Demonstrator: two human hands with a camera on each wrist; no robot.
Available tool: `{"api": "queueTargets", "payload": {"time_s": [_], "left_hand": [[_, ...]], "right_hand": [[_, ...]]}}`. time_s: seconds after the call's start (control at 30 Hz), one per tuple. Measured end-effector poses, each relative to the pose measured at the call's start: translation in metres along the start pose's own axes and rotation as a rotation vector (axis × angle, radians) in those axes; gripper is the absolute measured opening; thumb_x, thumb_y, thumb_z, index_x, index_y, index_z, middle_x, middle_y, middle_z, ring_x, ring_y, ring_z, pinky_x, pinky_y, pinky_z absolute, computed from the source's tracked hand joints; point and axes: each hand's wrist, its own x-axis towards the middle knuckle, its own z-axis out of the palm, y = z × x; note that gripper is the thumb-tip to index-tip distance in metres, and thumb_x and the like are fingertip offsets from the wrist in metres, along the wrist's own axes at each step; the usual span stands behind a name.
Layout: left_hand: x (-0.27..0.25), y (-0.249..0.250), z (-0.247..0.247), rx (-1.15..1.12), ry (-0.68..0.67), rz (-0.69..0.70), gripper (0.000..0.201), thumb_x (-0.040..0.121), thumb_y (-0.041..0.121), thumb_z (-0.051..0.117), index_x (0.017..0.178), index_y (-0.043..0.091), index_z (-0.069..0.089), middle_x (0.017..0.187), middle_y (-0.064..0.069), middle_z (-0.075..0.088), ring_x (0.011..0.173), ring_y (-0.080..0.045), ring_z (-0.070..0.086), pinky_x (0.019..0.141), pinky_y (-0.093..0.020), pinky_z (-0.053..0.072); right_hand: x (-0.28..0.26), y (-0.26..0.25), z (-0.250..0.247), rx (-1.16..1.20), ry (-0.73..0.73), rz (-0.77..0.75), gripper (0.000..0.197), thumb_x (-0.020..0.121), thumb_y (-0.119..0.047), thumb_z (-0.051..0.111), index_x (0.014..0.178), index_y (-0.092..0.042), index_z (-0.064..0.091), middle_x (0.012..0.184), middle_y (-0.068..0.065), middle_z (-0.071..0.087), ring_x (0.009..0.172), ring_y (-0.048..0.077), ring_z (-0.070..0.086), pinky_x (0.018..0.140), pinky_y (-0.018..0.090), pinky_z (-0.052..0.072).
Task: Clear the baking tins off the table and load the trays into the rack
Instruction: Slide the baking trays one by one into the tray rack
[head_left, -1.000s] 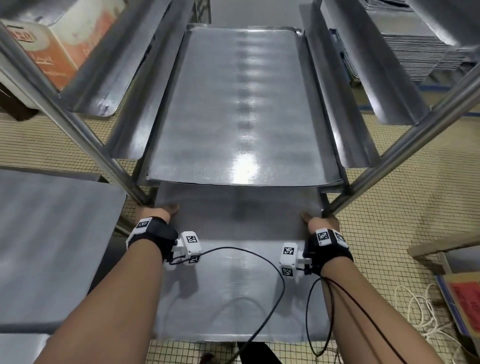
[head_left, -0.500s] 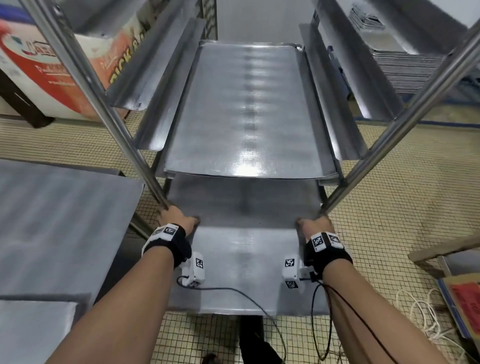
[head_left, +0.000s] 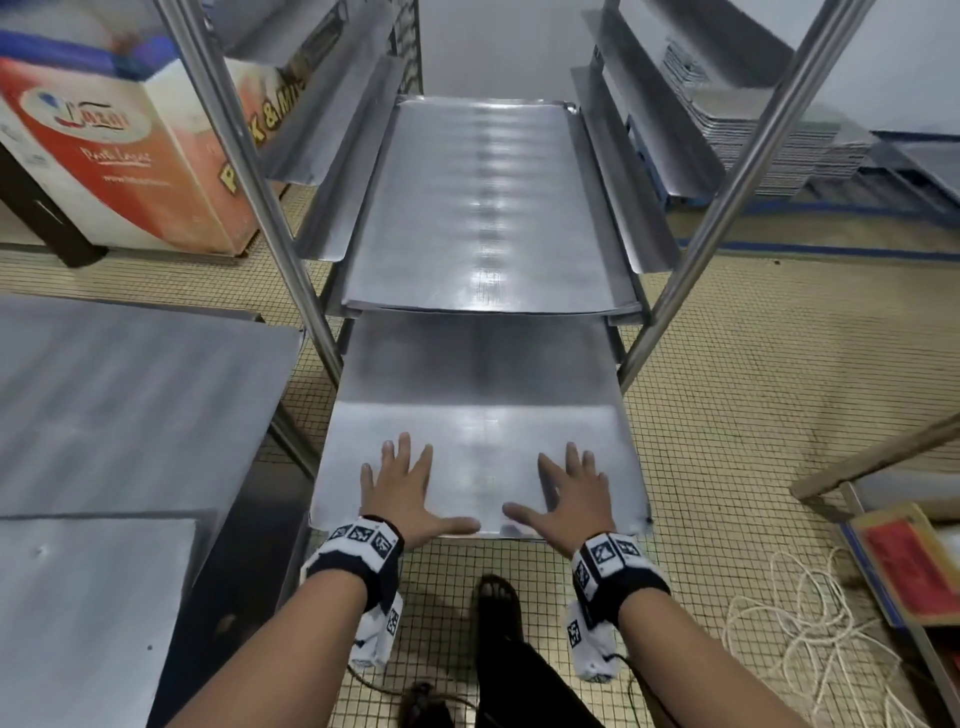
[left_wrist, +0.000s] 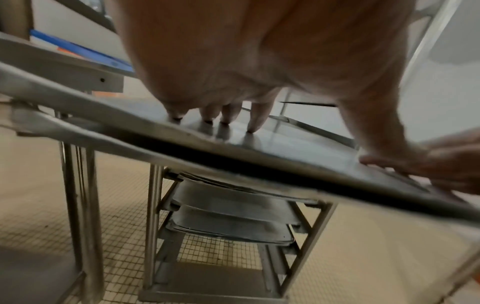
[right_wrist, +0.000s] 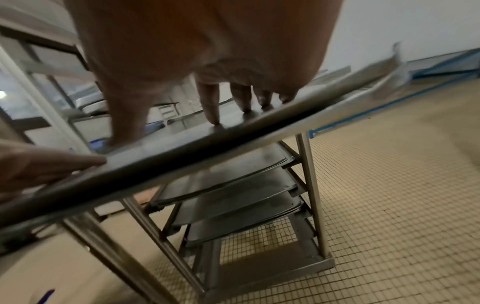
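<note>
The rack (head_left: 291, 249) fills the far view, one tray already seated on an upper runner (head_left: 488, 218); below it the lower tray (head_left: 478, 384) juts out toward the near side, its far half under the upper one; to the left sits the desk (head_left: 104, 395), more metal sheets on it. What's changed: a moment ago both hands clutched the tray's side edges up by the rack posts; now they've slid back to the near end; that reads as the carry finished and the final shove coming. Left hand (head_left: 402, 491) and right hand (head_left: 569, 496) lie flat on the tray, each grip open, fingers (left_wrist: 255, 119) spread and pressing down, nothing clasped.
</note>
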Motion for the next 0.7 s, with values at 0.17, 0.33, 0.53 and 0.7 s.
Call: {"api": "queueTargets", "payload": {"time_s": [0.17, 0.33, 0.53, 0.7], "left_hand": [[-0.011, -0.008, 0.012, 0.170, -0.021, 0.083, 0.143, 0.055, 0.077, 0.075, 0.156, 0.027, -0.013, 0.160, -0.004, -0.031, 0.149, -0.028, -0.025, 0.119, -0.054, -0.011], [-0.003, -0.002, 0.025, 0.278, 0.089, 0.011, 0.112, 0.081, 0.005, 0.070, 0.157, 0.024, -0.010, 0.163, -0.010, -0.023, 0.150, -0.032, -0.020, 0.120, -0.058, -0.005], [0.011, 0.002, 0.021, 0.292, 0.103, 0.000, 0.107, 0.082, -0.001, 0.065, 0.157, 0.022, -0.008, 0.163, -0.011, -0.023, 0.150, -0.033, -0.021, 0.118, -0.058, -0.007], [0.036, 0.004, 0.007, 0.313, 0.105, -0.005, 0.109, 0.081, 0.004, 0.068, 0.157, 0.021, -0.007, 0.163, -0.013, -0.021, 0.151, -0.033, -0.018, 0.120, -0.060, -0.003]], "right_hand": [[-0.019, 0.011, 0.010, -0.150, -0.074, -0.154, 0.125, 0.059, -0.078, 0.069, 0.155, -0.037, 0.001, 0.158, -0.006, -0.022, 0.148, 0.023, -0.022, 0.119, 0.045, -0.013], [-0.015, 0.017, 0.017, -0.283, 0.105, -0.167, 0.098, 0.082, 0.009, 0.058, 0.156, -0.026, 0.004, 0.164, 0.002, -0.009, 0.151, 0.025, -0.008, 0.122, 0.041, -0.002], [-0.001, 0.013, 0.015, -0.271, 0.117, -0.167, 0.096, 0.081, 0.016, 0.049, 0.156, -0.022, 0.003, 0.165, 0.004, -0.006, 0.151, 0.025, -0.009, 0.123, 0.045, -0.001], [0.028, 0.012, 0.008, -0.243, 0.137, -0.175, 0.094, 0.082, 0.014, 0.051, 0.156, -0.023, 0.006, 0.165, 0.003, -0.003, 0.152, 0.024, -0.007, 0.123, 0.045, 0.001]]}}
